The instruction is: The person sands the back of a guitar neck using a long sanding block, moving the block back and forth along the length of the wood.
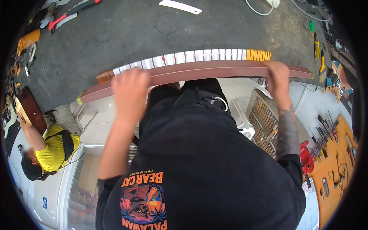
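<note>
A long, narrow reddish-brown bar (207, 70) with yellow-green ends lies along the near edge of the dark workbench (126, 34). My left hand (130, 86) is closed over it left of the middle, its fingers curled on the far side and blurred a little. Nearer the bar's right end, my right hand (278, 78) grips it from above. Just behind the bar runs a row of small silver blocks (189, 56), followed by orange-yellow blocks (257, 55) on the right. A brown wooden piece (103, 77) shows at the row's left end, partly hidden by the bar.
A white flat strip (180, 6) lies at the bench's far side. Red-handled tool (57, 22) and tape roll (32, 52) are at left, yellow-handled tools (316, 50) at right. A person in yellow (57, 153) works at far left. Tools hang on an orange board (337, 172).
</note>
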{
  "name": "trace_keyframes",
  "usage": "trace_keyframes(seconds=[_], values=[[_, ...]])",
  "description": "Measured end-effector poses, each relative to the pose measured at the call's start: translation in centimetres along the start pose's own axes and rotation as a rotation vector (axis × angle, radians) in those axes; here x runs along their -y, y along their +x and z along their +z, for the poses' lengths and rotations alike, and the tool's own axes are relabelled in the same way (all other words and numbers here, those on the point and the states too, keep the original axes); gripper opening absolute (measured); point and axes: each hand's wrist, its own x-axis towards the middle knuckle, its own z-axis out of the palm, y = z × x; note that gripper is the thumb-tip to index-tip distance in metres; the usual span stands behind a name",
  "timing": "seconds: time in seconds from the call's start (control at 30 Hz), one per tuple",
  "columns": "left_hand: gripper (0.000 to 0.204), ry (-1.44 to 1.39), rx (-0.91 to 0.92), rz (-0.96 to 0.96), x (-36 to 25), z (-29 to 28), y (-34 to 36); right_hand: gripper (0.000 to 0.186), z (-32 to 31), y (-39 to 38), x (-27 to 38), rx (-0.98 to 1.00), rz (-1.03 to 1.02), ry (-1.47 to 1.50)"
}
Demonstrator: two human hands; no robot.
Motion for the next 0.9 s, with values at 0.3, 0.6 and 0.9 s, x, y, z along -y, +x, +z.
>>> trace_keyframes(seconds=[0.3,0.6,0.9], values=[[0.048,0.09,-0.044,-0.155,14.3,-0.8,-7.8,0.039,5.2,6.4,14.6,-0.094,-0.041,0.105],[0.027,-0.047,-0.168,0.069,-3.1,0.3,2.2,0.045,-0.9,-0.9,-1.0,-0.033,0.076,-0.032],[0.054,0.071,-0.022,-0.158,13.9,-1.2,-8.5,0.041,4.3,6.3,15.0,-0.044,-0.013,0.136]])
